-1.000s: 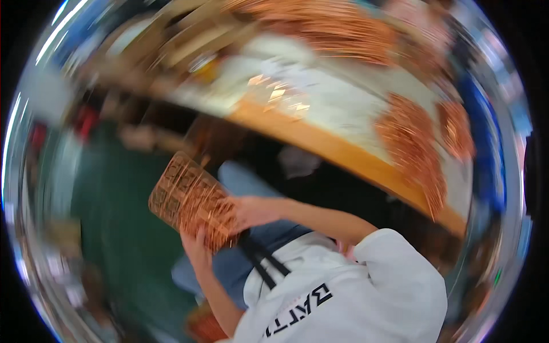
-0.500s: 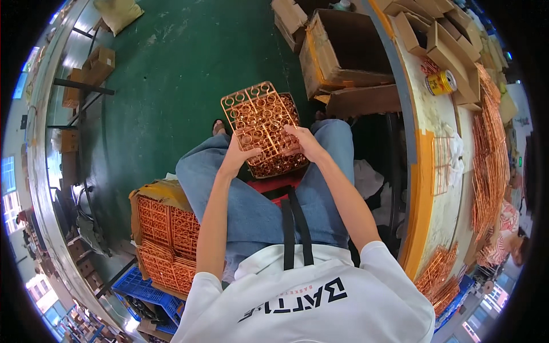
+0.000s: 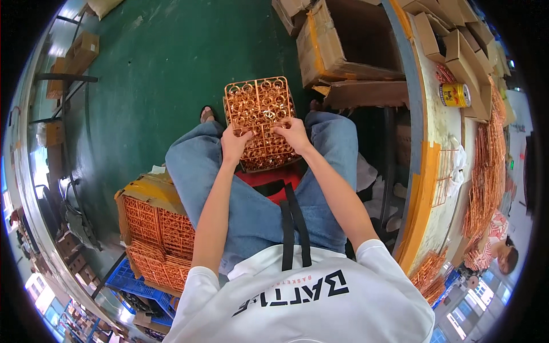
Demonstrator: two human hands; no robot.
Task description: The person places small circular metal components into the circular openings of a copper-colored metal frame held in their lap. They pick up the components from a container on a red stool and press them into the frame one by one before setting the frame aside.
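Between my knees, a copper-coloured frame of rings is held over a box of loose copper-coloured rings. My left hand grips the frame's left part, thumb on top. On the right part, my right hand has its thumb and fingers pressed on the bars. Fingers beneath the frame are hidden. The rings in the box show through the frame's gaps and along its near edge.
At my left stands a carton of stacked copper-coloured frames above a blue crate. A worktable on the right carries a yellow can, cardboard trays and piled frames. An open carton sits ahead.
The frame has turned from a leftward tilt to nearly straight over the box. My right hand has shifted slightly left and down on it. The whole view has shifted a little.
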